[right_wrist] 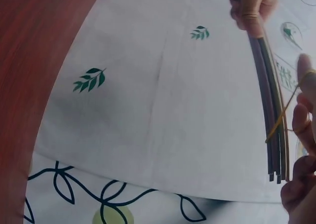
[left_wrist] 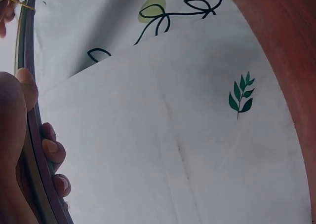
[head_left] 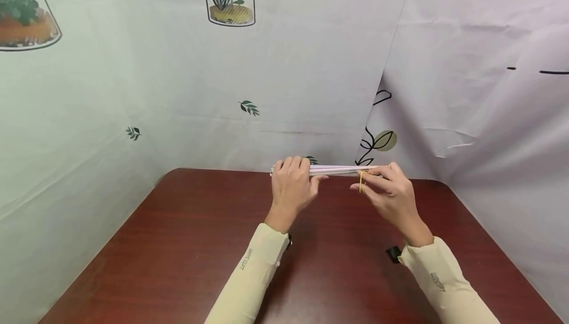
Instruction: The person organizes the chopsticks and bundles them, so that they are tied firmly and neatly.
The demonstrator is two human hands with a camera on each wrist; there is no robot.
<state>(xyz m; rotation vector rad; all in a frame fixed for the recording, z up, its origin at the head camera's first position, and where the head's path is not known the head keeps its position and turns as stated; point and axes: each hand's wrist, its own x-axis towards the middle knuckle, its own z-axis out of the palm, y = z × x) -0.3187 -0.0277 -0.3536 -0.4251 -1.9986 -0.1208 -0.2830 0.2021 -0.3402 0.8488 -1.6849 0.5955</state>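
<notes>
A bundle of long, thin pale sticks (head_left: pixel 333 169) is held level above the far edge of the table. My left hand (head_left: pixel 291 185) grips it near its left end, fingers curled over the top and thumb pointing right along the underside. At the bundle's right end is my right hand (head_left: pixel 393 195), with a yellow rubber band (head_left: pixel 361 182) stretched over its bent fingers and thumb. In the right wrist view the rubber band (right_wrist: pixel 282 116) loops across the sticks (right_wrist: pixel 269 95) a little before their free ends. Part of the right hand is cut off there.
Beneath the hands lies a dark red wooden table (head_left: pixel 213 245). A white cloth (head_left: pixel 311 77) printed with leaves and plant jars hangs behind it and on both sides. A small black device (head_left: pixel 393 254) shows at the right wrist.
</notes>
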